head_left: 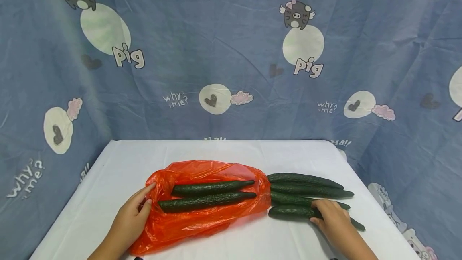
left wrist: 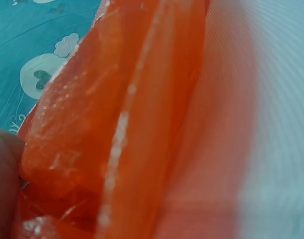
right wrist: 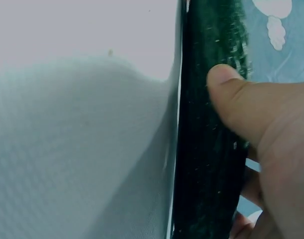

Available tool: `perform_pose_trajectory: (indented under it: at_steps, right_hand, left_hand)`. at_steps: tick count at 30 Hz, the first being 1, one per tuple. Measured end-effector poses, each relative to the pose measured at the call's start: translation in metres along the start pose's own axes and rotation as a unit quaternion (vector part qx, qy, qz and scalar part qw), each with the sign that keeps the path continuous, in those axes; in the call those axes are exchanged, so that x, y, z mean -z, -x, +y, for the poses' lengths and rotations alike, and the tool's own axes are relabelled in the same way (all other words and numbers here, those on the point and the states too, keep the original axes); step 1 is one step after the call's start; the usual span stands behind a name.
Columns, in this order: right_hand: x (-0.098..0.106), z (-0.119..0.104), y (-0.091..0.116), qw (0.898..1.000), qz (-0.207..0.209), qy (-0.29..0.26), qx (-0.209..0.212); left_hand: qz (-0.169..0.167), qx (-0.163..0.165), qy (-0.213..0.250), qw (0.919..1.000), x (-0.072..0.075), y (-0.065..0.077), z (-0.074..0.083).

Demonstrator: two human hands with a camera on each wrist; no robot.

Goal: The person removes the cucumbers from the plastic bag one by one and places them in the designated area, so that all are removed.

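My left hand (head_left: 128, 220) holds the left end of a red plastic bag (head_left: 202, 224), its thumb and fingers at the bunched plastic. Crumpled red film fills much of the left wrist view, with a fingertip (left wrist: 6, 149) against it at the left edge. Two dark green cucumbers, a far one (head_left: 209, 188) and a near one (head_left: 205, 202), lie side by side within the bag's outline. At the right, my right hand (head_left: 333, 220) grips the nearest loose cucumber (head_left: 288, 212). The right wrist view shows the thumb (right wrist: 236, 97) across that cucumber, fingers on its other side.
More loose cucumbers (head_left: 306, 189) lie beyond the right hand, their left ends close to the bag's right edge. A white cloth (head_left: 137, 155) covers the table. Blue printed fabric (head_left: 231, 51) hangs behind and at both sides.
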State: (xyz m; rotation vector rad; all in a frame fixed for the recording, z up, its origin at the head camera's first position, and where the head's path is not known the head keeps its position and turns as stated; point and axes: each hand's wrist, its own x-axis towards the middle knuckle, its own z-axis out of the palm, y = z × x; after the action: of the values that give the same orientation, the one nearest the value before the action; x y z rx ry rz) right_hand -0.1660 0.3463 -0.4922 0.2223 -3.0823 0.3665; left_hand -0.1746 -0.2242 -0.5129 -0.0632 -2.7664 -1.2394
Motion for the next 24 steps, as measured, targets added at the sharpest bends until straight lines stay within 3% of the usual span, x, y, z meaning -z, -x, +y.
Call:
perform_pose_trajectory:
  at_steps: [17, 24]
  right_hand:
    - [-0.002, -0.001, 0.003, 0.999, 0.011, 0.039, 0.008]
    - [0.003, -0.011, 0.001, 0.997, 0.037, 0.058, 0.038]
  left_hand:
    - [0.0, -0.006, 0.003, 1.0, 0.001, 0.002, 0.003]
    - [0.005, -0.008, 0.003, 0.9999, 0.001, 0.002, 0.003]
